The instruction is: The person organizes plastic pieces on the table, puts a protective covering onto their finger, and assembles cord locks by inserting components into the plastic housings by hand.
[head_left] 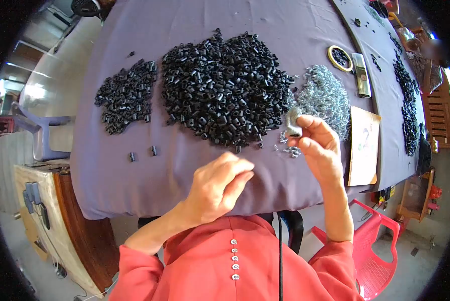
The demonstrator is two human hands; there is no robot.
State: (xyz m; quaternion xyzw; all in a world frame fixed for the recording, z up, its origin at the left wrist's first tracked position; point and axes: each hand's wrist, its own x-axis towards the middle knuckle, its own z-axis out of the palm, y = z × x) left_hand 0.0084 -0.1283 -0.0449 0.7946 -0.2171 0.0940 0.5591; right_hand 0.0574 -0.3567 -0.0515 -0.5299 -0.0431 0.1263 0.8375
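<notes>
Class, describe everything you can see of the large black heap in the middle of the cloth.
The large black heap is a broad, loose mound of many small, short tubular pieces, some showing open ends. They look like plastic, dark with a slight sheen, and lie jumbled at all angles. It rests on a greyish-purple cloth, between a smaller black heap and a pile of silvery springs. Whether the left hand touches its near edge cannot be told.
</notes>
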